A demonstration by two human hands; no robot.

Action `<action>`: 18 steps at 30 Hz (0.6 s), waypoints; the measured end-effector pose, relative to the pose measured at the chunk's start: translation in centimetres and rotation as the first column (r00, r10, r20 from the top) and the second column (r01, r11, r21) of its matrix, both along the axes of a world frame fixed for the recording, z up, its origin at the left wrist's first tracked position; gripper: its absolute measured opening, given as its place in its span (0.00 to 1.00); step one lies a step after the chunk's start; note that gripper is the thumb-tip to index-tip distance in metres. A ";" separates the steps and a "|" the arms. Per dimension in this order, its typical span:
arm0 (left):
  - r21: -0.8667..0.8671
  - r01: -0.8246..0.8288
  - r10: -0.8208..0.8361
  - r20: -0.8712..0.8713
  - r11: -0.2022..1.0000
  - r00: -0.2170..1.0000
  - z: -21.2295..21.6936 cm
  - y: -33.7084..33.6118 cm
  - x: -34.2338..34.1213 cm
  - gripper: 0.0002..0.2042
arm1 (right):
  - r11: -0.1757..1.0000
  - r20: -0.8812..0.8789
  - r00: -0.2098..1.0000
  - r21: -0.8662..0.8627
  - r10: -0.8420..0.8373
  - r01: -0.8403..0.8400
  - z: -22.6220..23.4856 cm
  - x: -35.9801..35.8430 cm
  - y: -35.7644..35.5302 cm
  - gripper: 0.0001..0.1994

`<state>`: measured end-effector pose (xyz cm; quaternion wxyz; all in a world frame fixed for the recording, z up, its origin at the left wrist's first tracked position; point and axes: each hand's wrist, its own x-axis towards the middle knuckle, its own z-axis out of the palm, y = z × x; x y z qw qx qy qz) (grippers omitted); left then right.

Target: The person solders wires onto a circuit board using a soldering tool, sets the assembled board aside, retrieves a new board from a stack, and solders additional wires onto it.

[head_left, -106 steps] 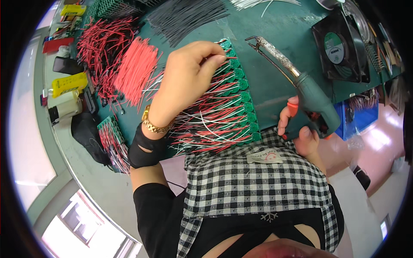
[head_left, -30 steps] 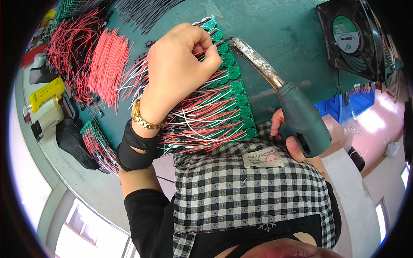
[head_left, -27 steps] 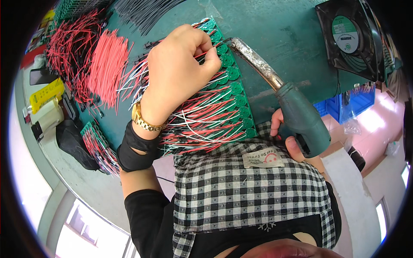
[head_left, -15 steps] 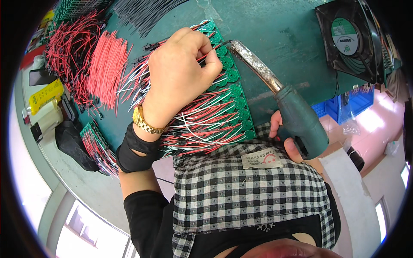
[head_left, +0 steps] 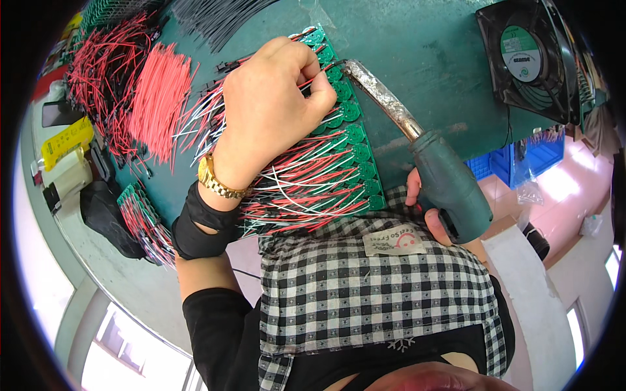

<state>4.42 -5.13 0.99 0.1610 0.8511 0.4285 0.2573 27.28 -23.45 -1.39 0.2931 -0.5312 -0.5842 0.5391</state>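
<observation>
My left hand, with a gold watch at the wrist, is over a panel of round green circuit boards. Its thumb and index finger pinch a thin wire at the boards' edge; the fingertips are partly hidden. Red, black and white wires fan out leftward from the panel. In my right hand is a soldering iron with a dark green handle, its fingers wrapped around from below. The iron's bent tip meets or nearly meets a board just right of the left fingertips.
Bundles of red wires and dark wires lie on the green tabletop. A black fan stands at the far right, with a blue bin below the table's edge. More wired boards lie at the left.
The soldering iron and both hands shift very slightly left and up in the picture, along with the whole scene. The pinch and the hold on the iron stay the same.
</observation>
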 end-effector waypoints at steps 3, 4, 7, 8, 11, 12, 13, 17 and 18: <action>0.016 0.004 -0.004 0.006 1.000 1.000 -0.1 -0.1 -0.1 0.06 | 0.999 0.059 0.998 0.036 0.016 -0.018 -0.5 0.0 -0.4 0.23; 0.021 0.009 -0.009 0.004 1.000 1.000 -0.1 -0.2 -0.1 0.06 | 0.998 0.126 0.992 0.059 0.024 -0.032 -0.6 0.2 -0.6 0.23; 0.026 0.019 -0.019 -0.007 0.999 1.000 0.0 -0.2 -0.1 0.06 | 0.982 -0.019 0.984 0.063 0.178 -0.176 0.1 0.9 -0.2 0.25; 0.026 0.024 -0.024 -0.016 0.999 1.000 0.0 -0.2 -0.2 0.05 | 0.982 -0.017 0.984 0.063 0.178 -0.177 0.6 0.6 0.0 0.25; 0.029 0.023 -0.022 -0.022 0.999 0.999 0.0 -0.2 -0.3 0.05 | 0.965 -0.433 0.888 -0.259 -0.153 0.040 2.8 -1.2 0.8 0.29; 0.032 0.023 -0.022 -0.027 0.999 0.999 0.1 -0.3 -0.2 0.05 | 0.955 -0.440 0.869 -0.277 -0.227 0.109 3.5 -1.5 1.0 0.20; 0.022 0.023 -0.023 -0.023 0.999 0.999 0.2 -0.3 -0.2 0.05 | 0.938 -0.440 0.846 -0.297 -0.300 0.178 3.8 -1.7 1.1 0.13; -0.018 0.024 -0.024 0.009 1.000 1.000 0.1 -0.3 -0.2 0.05 | 0.962 -0.426 0.869 -0.207 -0.252 0.178 2.7 -1.6 0.3 0.18; -0.017 0.024 -0.024 0.008 1.000 1.000 0.2 -0.3 -0.2 0.05 | 0.968 -0.460 0.855 -0.180 -0.240 0.175 2.4 -1.6 0.3 0.21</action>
